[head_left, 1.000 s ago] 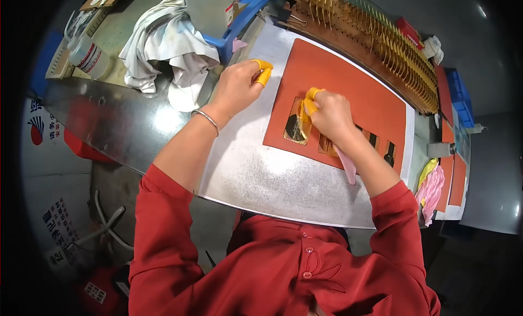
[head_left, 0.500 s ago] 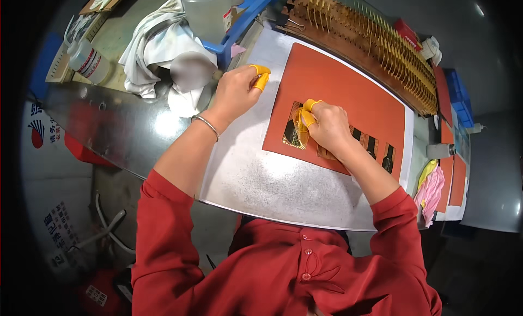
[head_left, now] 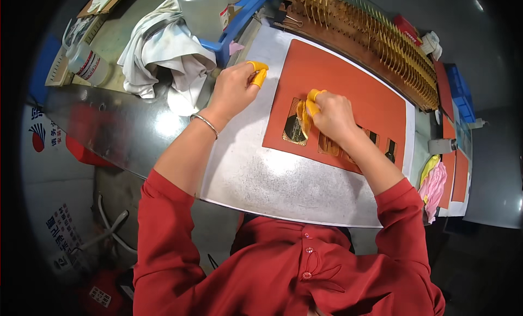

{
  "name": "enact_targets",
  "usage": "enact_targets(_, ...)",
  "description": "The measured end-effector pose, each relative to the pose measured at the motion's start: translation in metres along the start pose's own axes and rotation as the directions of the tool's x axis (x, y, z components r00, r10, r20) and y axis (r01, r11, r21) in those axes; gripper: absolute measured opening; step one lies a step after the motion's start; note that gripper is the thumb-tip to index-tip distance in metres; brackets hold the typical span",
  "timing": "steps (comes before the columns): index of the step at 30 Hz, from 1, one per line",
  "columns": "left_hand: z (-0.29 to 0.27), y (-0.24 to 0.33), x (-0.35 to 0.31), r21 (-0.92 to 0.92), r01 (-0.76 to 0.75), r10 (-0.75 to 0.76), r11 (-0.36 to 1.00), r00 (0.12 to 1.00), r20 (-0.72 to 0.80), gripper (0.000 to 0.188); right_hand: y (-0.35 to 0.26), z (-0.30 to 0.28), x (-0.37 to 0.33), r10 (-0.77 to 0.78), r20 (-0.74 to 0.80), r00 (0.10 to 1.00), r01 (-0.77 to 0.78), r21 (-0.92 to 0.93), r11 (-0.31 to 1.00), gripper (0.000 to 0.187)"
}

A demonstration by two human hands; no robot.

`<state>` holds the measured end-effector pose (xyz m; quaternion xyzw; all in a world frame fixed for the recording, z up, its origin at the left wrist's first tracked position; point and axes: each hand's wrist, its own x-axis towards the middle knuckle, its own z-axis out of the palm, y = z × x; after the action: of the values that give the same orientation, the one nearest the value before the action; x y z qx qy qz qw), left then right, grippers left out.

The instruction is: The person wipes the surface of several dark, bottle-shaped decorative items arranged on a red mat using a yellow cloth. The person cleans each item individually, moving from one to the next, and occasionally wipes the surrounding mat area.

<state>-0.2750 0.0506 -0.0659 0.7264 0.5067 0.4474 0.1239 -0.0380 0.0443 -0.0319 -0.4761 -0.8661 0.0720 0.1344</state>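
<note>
My right hand (head_left: 336, 117), with yellow finger cots on thumb and forefinger, pinches a thin amber film (head_left: 304, 118). The film bends upward over a flat black-and-gold patterned piece (head_left: 292, 135) on an orange mat (head_left: 338, 70); whether its lower end is still attached is too small to tell. Several similar flat pieces (head_left: 328, 145) lie in a row to the right, partly covered by my right hand and forearm. Left of the mat, my left hand (head_left: 233, 89) hovers closed, its yellow-covered thumb and forefinger together. Anything between those fingertips is too small to make out.
Behind the mat stands a brown rack (head_left: 348, 29) of several upright gold-coloured pieces. At left are a crumpled white cloth (head_left: 155, 57), a translucent jug (head_left: 204, 16) in a blue tray (head_left: 223, 51) and a squeeze bottle (head_left: 87, 65). A pink cloth (head_left: 433, 184) lies at the right edge.
My right hand has shifted slightly up and to the right, drawing the amber film along and baring more of the leftmost piece. My left hand has hardly moved.
</note>
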Motion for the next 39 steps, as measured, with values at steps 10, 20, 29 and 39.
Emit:
enact_targets(10,0.001,0.002,-0.001,-0.018,-0.006,0.006,1.0,1.0,-0.01,0.016,0.0,0.002,-0.013,-0.071,-0.006,0.997,0.071,-0.015,0.997,0.014)
enact_targets(20,0.002,0.004,-0.001,0.008,-0.043,0.043,0.999,0.999,-0.011,0.015,-0.017,0.009,-0.03,-0.162,0.039,0.986,0.159,0.067,0.985,0.014)
enact_targets(29,0.001,-0.002,0.0,0.032,0.016,-0.016,0.999,1.0,0.006,0.015,-0.022,0.001,-0.018,-0.27,0.152,0.951,0.247,0.158,0.956,0.013)
enact_targets(39,0.002,-0.004,-0.001,-0.011,-0.01,0.009,1.0,1.0,-0.025,0.017,-0.014,0.001,-0.027,-0.314,0.149,0.938,0.289,0.167,0.943,0.009)
